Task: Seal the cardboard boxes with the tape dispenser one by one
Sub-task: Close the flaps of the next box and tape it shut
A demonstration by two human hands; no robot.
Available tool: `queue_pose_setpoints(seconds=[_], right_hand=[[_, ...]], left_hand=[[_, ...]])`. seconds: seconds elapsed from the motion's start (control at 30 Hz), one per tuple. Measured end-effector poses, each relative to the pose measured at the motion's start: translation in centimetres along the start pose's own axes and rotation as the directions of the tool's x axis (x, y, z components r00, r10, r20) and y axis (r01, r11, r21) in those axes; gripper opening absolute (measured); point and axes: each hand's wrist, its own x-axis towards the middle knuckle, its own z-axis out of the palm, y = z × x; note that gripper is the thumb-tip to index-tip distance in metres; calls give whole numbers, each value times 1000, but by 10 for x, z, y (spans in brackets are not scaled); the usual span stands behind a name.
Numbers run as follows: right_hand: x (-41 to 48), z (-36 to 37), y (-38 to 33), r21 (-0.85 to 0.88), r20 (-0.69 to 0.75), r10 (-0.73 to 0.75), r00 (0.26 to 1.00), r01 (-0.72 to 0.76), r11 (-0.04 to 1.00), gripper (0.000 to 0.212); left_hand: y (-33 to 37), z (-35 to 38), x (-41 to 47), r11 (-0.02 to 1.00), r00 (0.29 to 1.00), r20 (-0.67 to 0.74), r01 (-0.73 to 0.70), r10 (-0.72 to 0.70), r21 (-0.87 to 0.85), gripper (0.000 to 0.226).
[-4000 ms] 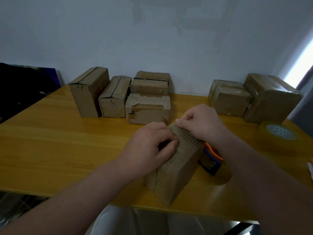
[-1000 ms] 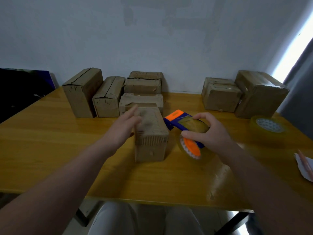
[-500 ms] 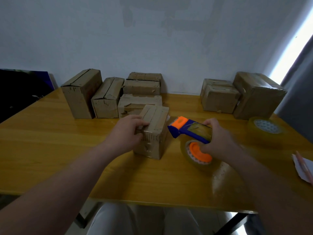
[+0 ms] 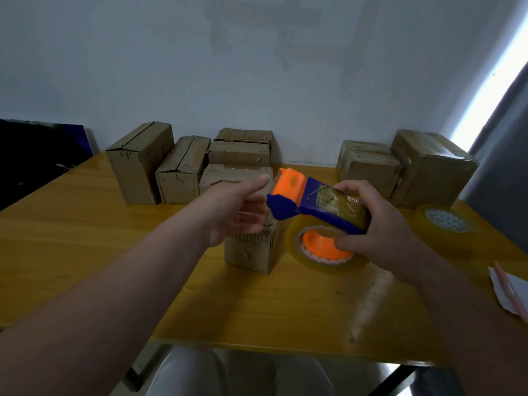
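Cardboard box (image 4: 251,250) near the middle of the table (image 4: 85,224) looks not yet taped, with the left hand (image 4: 234,212) open above it, the right hand (image 4: 380,224) gripping the tape dispenser (image 4: 314,207) beside it, and more boxes (image 4: 183,170) along the back edge seemingly awaiting sealing.

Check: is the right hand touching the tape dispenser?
Touching. The head view shows the right hand gripping the tape dispenser, fingers curled over its blue body.
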Motion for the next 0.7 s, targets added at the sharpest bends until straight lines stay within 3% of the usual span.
queue_pose_setpoints(seconds=[0.13,0.37,0.57,0.7], right_hand=[[-1,5,-3,-4,21,-23,1000,23,1000,79],[5,6,-16,-133,161,-2,987,23,991,76],[5,-24,-15,-254,229,68,971,-8,967,70],[4,-33,-3,-300,238,93,967,-17,954,70]], left_hand=[[0,-3,-2,999,1000,0,-19,19,-40,13],[-7,-14,5,960,984,-121,-97,132,261,16],[-6,-56,11,962,943,-289,-88,165,259,13],[-24,-63,17,951,931,-324,-67,168,301,16]])
